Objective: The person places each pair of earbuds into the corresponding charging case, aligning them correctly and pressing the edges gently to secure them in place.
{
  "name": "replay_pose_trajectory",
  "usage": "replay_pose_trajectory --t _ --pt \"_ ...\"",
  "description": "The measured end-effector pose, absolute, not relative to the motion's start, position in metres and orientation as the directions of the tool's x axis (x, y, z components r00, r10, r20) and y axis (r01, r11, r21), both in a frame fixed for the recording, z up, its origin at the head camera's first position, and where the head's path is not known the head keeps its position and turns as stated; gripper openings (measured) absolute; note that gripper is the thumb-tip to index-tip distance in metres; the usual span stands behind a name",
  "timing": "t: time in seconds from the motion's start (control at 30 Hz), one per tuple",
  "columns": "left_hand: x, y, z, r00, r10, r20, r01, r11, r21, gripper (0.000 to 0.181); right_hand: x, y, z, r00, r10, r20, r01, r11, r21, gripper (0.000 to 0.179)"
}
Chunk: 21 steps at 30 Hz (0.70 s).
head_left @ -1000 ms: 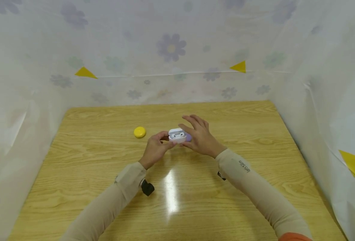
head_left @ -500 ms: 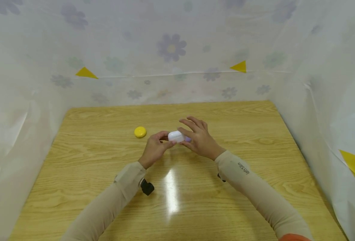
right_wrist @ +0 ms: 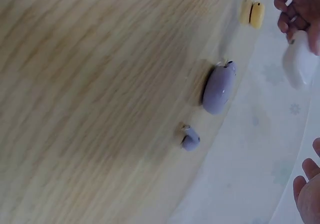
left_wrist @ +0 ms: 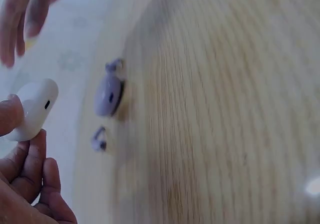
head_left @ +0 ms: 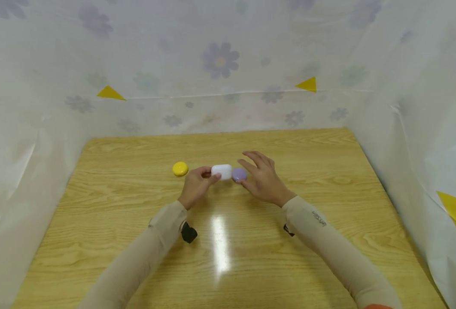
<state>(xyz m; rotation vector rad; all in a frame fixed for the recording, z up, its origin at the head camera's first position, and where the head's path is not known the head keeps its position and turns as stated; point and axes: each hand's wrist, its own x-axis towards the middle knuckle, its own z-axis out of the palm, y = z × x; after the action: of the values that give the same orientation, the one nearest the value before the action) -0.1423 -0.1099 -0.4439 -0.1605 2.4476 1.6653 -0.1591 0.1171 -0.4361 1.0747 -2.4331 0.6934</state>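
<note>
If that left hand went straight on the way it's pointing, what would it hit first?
Probably the right hand, the held white case leading; the purple case sits lower, on the table. Depth is hard to judge, though.

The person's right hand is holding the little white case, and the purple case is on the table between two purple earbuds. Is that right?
Not quite: the left hand is holding the little white case, not the right hand; the head view shows it. The purple case is indeed on the table between two purple earbuds.
</note>
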Motion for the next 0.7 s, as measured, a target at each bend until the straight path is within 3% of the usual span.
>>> replay_pose_trajectory --t 0.17,0.37,0.7 --pt "-0.165 -0.119 -0.454 -0.959 -0.087 -0.27 -0.279 0.467 0.839 0.042 -0.16 0.13 -0.444 -0.654 -0.553 0.515 -0.743 0.596 -0.304 0.048" --pt "-0.181 -0.126 -0.457 -0.96 -0.162 -0.231 -0.278 0.681 0.677 0.039 -0.157 0.137 -0.45 -0.687 -0.545 0.481 -0.72 0.6 -0.348 0.044" --pt "-0.189 -0.133 -0.448 -0.951 -0.171 -0.257 -0.289 0.785 0.547 0.037 -0.154 0.143 -0.454 -0.704 -0.533 0.47 -0.704 0.607 -0.368 0.04"
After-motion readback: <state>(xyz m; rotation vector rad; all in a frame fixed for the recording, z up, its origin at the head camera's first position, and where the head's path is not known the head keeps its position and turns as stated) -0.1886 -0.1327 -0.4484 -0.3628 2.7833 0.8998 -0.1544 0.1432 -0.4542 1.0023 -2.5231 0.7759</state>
